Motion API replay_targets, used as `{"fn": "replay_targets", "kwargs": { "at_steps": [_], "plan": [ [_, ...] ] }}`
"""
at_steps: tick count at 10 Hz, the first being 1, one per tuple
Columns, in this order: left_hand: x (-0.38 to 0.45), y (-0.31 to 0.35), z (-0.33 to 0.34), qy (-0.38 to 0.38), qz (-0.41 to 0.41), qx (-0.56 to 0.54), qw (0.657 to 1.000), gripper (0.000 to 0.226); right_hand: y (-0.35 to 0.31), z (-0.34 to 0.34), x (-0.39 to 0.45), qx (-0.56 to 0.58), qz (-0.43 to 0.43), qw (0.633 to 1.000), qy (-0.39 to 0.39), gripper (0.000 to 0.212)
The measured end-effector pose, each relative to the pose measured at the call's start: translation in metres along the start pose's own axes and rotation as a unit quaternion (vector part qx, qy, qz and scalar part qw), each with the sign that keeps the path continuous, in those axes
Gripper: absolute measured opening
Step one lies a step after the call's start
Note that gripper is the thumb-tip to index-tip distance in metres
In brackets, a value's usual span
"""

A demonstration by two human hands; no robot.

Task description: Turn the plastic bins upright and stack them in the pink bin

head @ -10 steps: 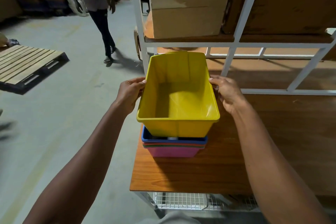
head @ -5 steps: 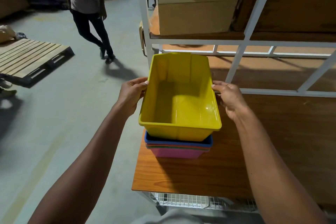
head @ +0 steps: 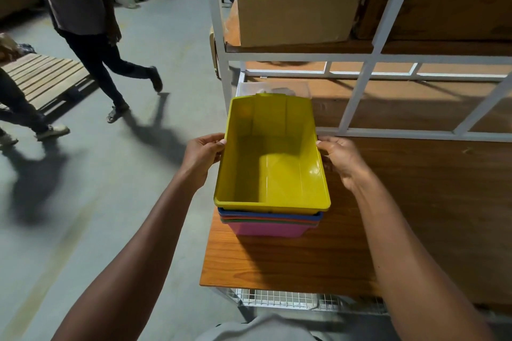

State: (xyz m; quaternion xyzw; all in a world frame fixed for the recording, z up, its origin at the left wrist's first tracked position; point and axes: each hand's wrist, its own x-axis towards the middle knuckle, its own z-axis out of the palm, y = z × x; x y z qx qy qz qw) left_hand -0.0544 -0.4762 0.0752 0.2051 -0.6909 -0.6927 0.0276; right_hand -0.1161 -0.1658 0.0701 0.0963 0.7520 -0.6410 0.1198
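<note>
A yellow plastic bin (head: 273, 171) stands upright on top of a nested stack. Its rim lies just above the blue bin's rim (head: 270, 214). Thin orange and green rims show below the blue one. The pink bin (head: 267, 230) is at the bottom, standing on the wooden shelf board (head: 277, 263). My left hand (head: 203, 156) grips the yellow bin's left rim, thumb on top. My right hand (head: 342, 158) grips the right rim the same way. The yellow bin is empty inside.
A white metal rack frame (head: 357, 97) rises behind the stack, with cardboard boxes (head: 293, 0) on the shelf above. A clear container (head: 274, 88) sits just behind the yellow bin. Two people (head: 91, 22) walk on the grey floor at left, near a wooden pallet (head: 47, 77).
The yellow bin has come down into the stack, so its rim now sits close on the blue rim. Both hands kept their hold. The person at left has walked nearer.
</note>
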Motion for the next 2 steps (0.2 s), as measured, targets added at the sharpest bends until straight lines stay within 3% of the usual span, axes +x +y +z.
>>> {"fn": "replay_targets", "kwargs": {
  "at_steps": [2],
  "plan": [
    [0.0052, -0.0109, -0.0038, 0.040, 0.008, 0.037, 0.998, 0.036, 0.0077, -0.0013, -0.0008, -0.021, -0.002, 0.999, 0.038, 0.026]
  ]
}}
